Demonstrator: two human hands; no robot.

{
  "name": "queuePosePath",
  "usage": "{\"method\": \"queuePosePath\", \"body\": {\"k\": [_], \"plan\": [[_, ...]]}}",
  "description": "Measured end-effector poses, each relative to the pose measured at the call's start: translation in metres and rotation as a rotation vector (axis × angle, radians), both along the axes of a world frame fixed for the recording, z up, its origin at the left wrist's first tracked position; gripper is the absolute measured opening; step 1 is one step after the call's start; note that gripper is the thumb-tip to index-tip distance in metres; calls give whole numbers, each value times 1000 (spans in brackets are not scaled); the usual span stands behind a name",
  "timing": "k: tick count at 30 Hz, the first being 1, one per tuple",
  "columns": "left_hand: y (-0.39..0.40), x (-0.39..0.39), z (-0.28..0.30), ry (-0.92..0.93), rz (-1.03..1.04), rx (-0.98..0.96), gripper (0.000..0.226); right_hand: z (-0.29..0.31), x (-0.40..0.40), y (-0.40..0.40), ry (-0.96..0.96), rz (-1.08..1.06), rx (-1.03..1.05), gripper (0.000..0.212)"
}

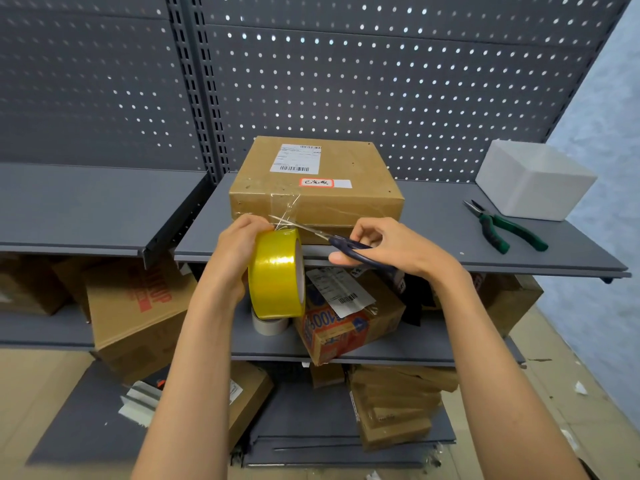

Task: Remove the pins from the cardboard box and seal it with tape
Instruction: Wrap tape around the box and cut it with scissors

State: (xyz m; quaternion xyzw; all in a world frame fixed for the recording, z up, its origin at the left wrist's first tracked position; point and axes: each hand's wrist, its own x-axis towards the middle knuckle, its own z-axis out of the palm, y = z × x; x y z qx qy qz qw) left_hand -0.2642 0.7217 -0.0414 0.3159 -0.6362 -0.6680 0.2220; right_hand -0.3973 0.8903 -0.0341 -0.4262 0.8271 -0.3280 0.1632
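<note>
Left hand: the left hand gripped the tape roll, fingers curled round its far side, holding it upright on edge just in front of the cardboard box.
Right hand: the right hand was clamped on the dark handles of the scissors, thumb out beneath them, in front of the box and to the right of the roll.
Scissors: the blades pointed left toward the roll, meeting the clear tape strip near the box's lower front edge.
Tape strip: it stretched from the top of the roll up onto the front face of the box.
Cardboard box: it sat closed on the grey shelf, against the pegboard, with a white shipping label and a red-bordered sticker on top.
Pliers: green-handled pliers lay on the shelf well to the right of the box.
White box: a white box stood beyond the pliers, farther right of the cardboard box.
</note>
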Motion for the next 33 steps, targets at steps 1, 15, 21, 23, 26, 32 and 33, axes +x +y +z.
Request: {"method": "queuePosePath", "body": {"k": [1, 15, 21, 23, 26, 32, 33], "plan": [[0, 0, 0, -1, 2, 2, 18, 0, 0, -1, 4, 0, 4, 49], [0, -1, 1, -16, -2, -16, 13, 0, -4, -10, -4, -1, -20, 45], [1, -1, 2, -16, 1, -7, 16, -1, -3, -9, -34, 8, -55, 39], [1, -1, 2, -15, 3, -11, 16, -1, -3, -10, -68, 18, -69, 40], [3, 0, 1, -17, 5, -21, 16, 0, -2, -9, -85, 35, -79, 42], [7, 4, -6, 6, 36, 6, 19, -4, 3, -8, -130, 37, -75, 46], [8, 6, -9, 17, 48, 10, 20, -5, 4, -8, -134, 34, -69, 45]]}}
